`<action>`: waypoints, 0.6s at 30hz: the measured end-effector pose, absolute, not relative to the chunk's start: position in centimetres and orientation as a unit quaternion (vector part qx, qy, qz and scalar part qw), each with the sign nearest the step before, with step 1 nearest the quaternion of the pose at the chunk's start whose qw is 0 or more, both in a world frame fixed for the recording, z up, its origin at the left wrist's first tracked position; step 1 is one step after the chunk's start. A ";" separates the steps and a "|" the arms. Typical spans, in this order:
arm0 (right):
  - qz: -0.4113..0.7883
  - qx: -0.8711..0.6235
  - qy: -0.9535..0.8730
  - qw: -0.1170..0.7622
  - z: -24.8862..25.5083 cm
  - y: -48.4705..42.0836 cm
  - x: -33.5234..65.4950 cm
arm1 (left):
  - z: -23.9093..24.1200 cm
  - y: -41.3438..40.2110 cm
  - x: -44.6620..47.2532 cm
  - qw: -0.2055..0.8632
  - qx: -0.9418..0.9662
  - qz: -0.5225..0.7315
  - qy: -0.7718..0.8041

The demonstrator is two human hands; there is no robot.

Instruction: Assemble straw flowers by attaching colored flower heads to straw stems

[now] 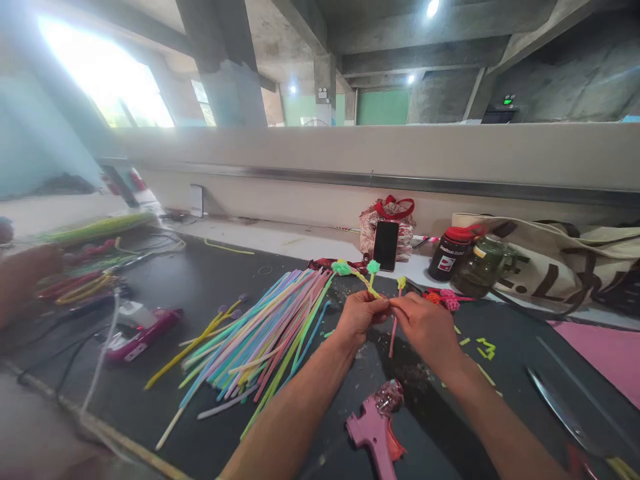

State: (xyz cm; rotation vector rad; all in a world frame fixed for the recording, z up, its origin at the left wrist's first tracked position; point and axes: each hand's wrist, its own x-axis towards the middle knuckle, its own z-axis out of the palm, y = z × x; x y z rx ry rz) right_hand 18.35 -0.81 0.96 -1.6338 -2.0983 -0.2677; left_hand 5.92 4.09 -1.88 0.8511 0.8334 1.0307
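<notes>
Two hands meet on one yellow stem

From my seat at the far end of the head camera, I judge this to be the joining or twisting step: both hands come together over the bench [227,270] on one small piece. That piece, a fuzzy yellow stem [363,280] with two green tufts [373,267] at its top, rises from between the fingers, clear of the pile of pipe cleaners [265,333] to the left. My left hand [361,317] has its grip closed, thumb and forefinger pinching the stem low down. My right hand [425,327] meets it fingertip to fingertip and seems to pinch the same stem's lower end, though its fingers hide exactly what lies between them. A pink stem [393,337] shows just below the right fingertips; I cannot tell whether that hand holds it too.

As I read it, the next move calls for a firm left pinch while the right fingers turn or press the end, without bending the tufts out of place. The glue gun [377,427] lies on the bench nearer to me, below the hands, within easy reach if the joint needs it, and green clippings [485,348] lie scattered to the right.
</notes>
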 end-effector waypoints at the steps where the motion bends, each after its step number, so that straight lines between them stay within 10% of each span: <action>1: -0.126 -0.596 -0.761 0.223 1.0 -0.9 18.3 | -1.9 4.0 6.0 0.703 0.385 0.466 0.375; 10: -0.210 -0.627 -0.727 0.183 0.0 -0.7 17.6 | -1.7 3.6 6.4 0.659 0.402 0.498 0.395; 18: -0.108 -0.586 -0.732 0.330 -0.5 -1.0 16.3 | -1.7 4.0 6.4 0.643 0.384 0.542 0.382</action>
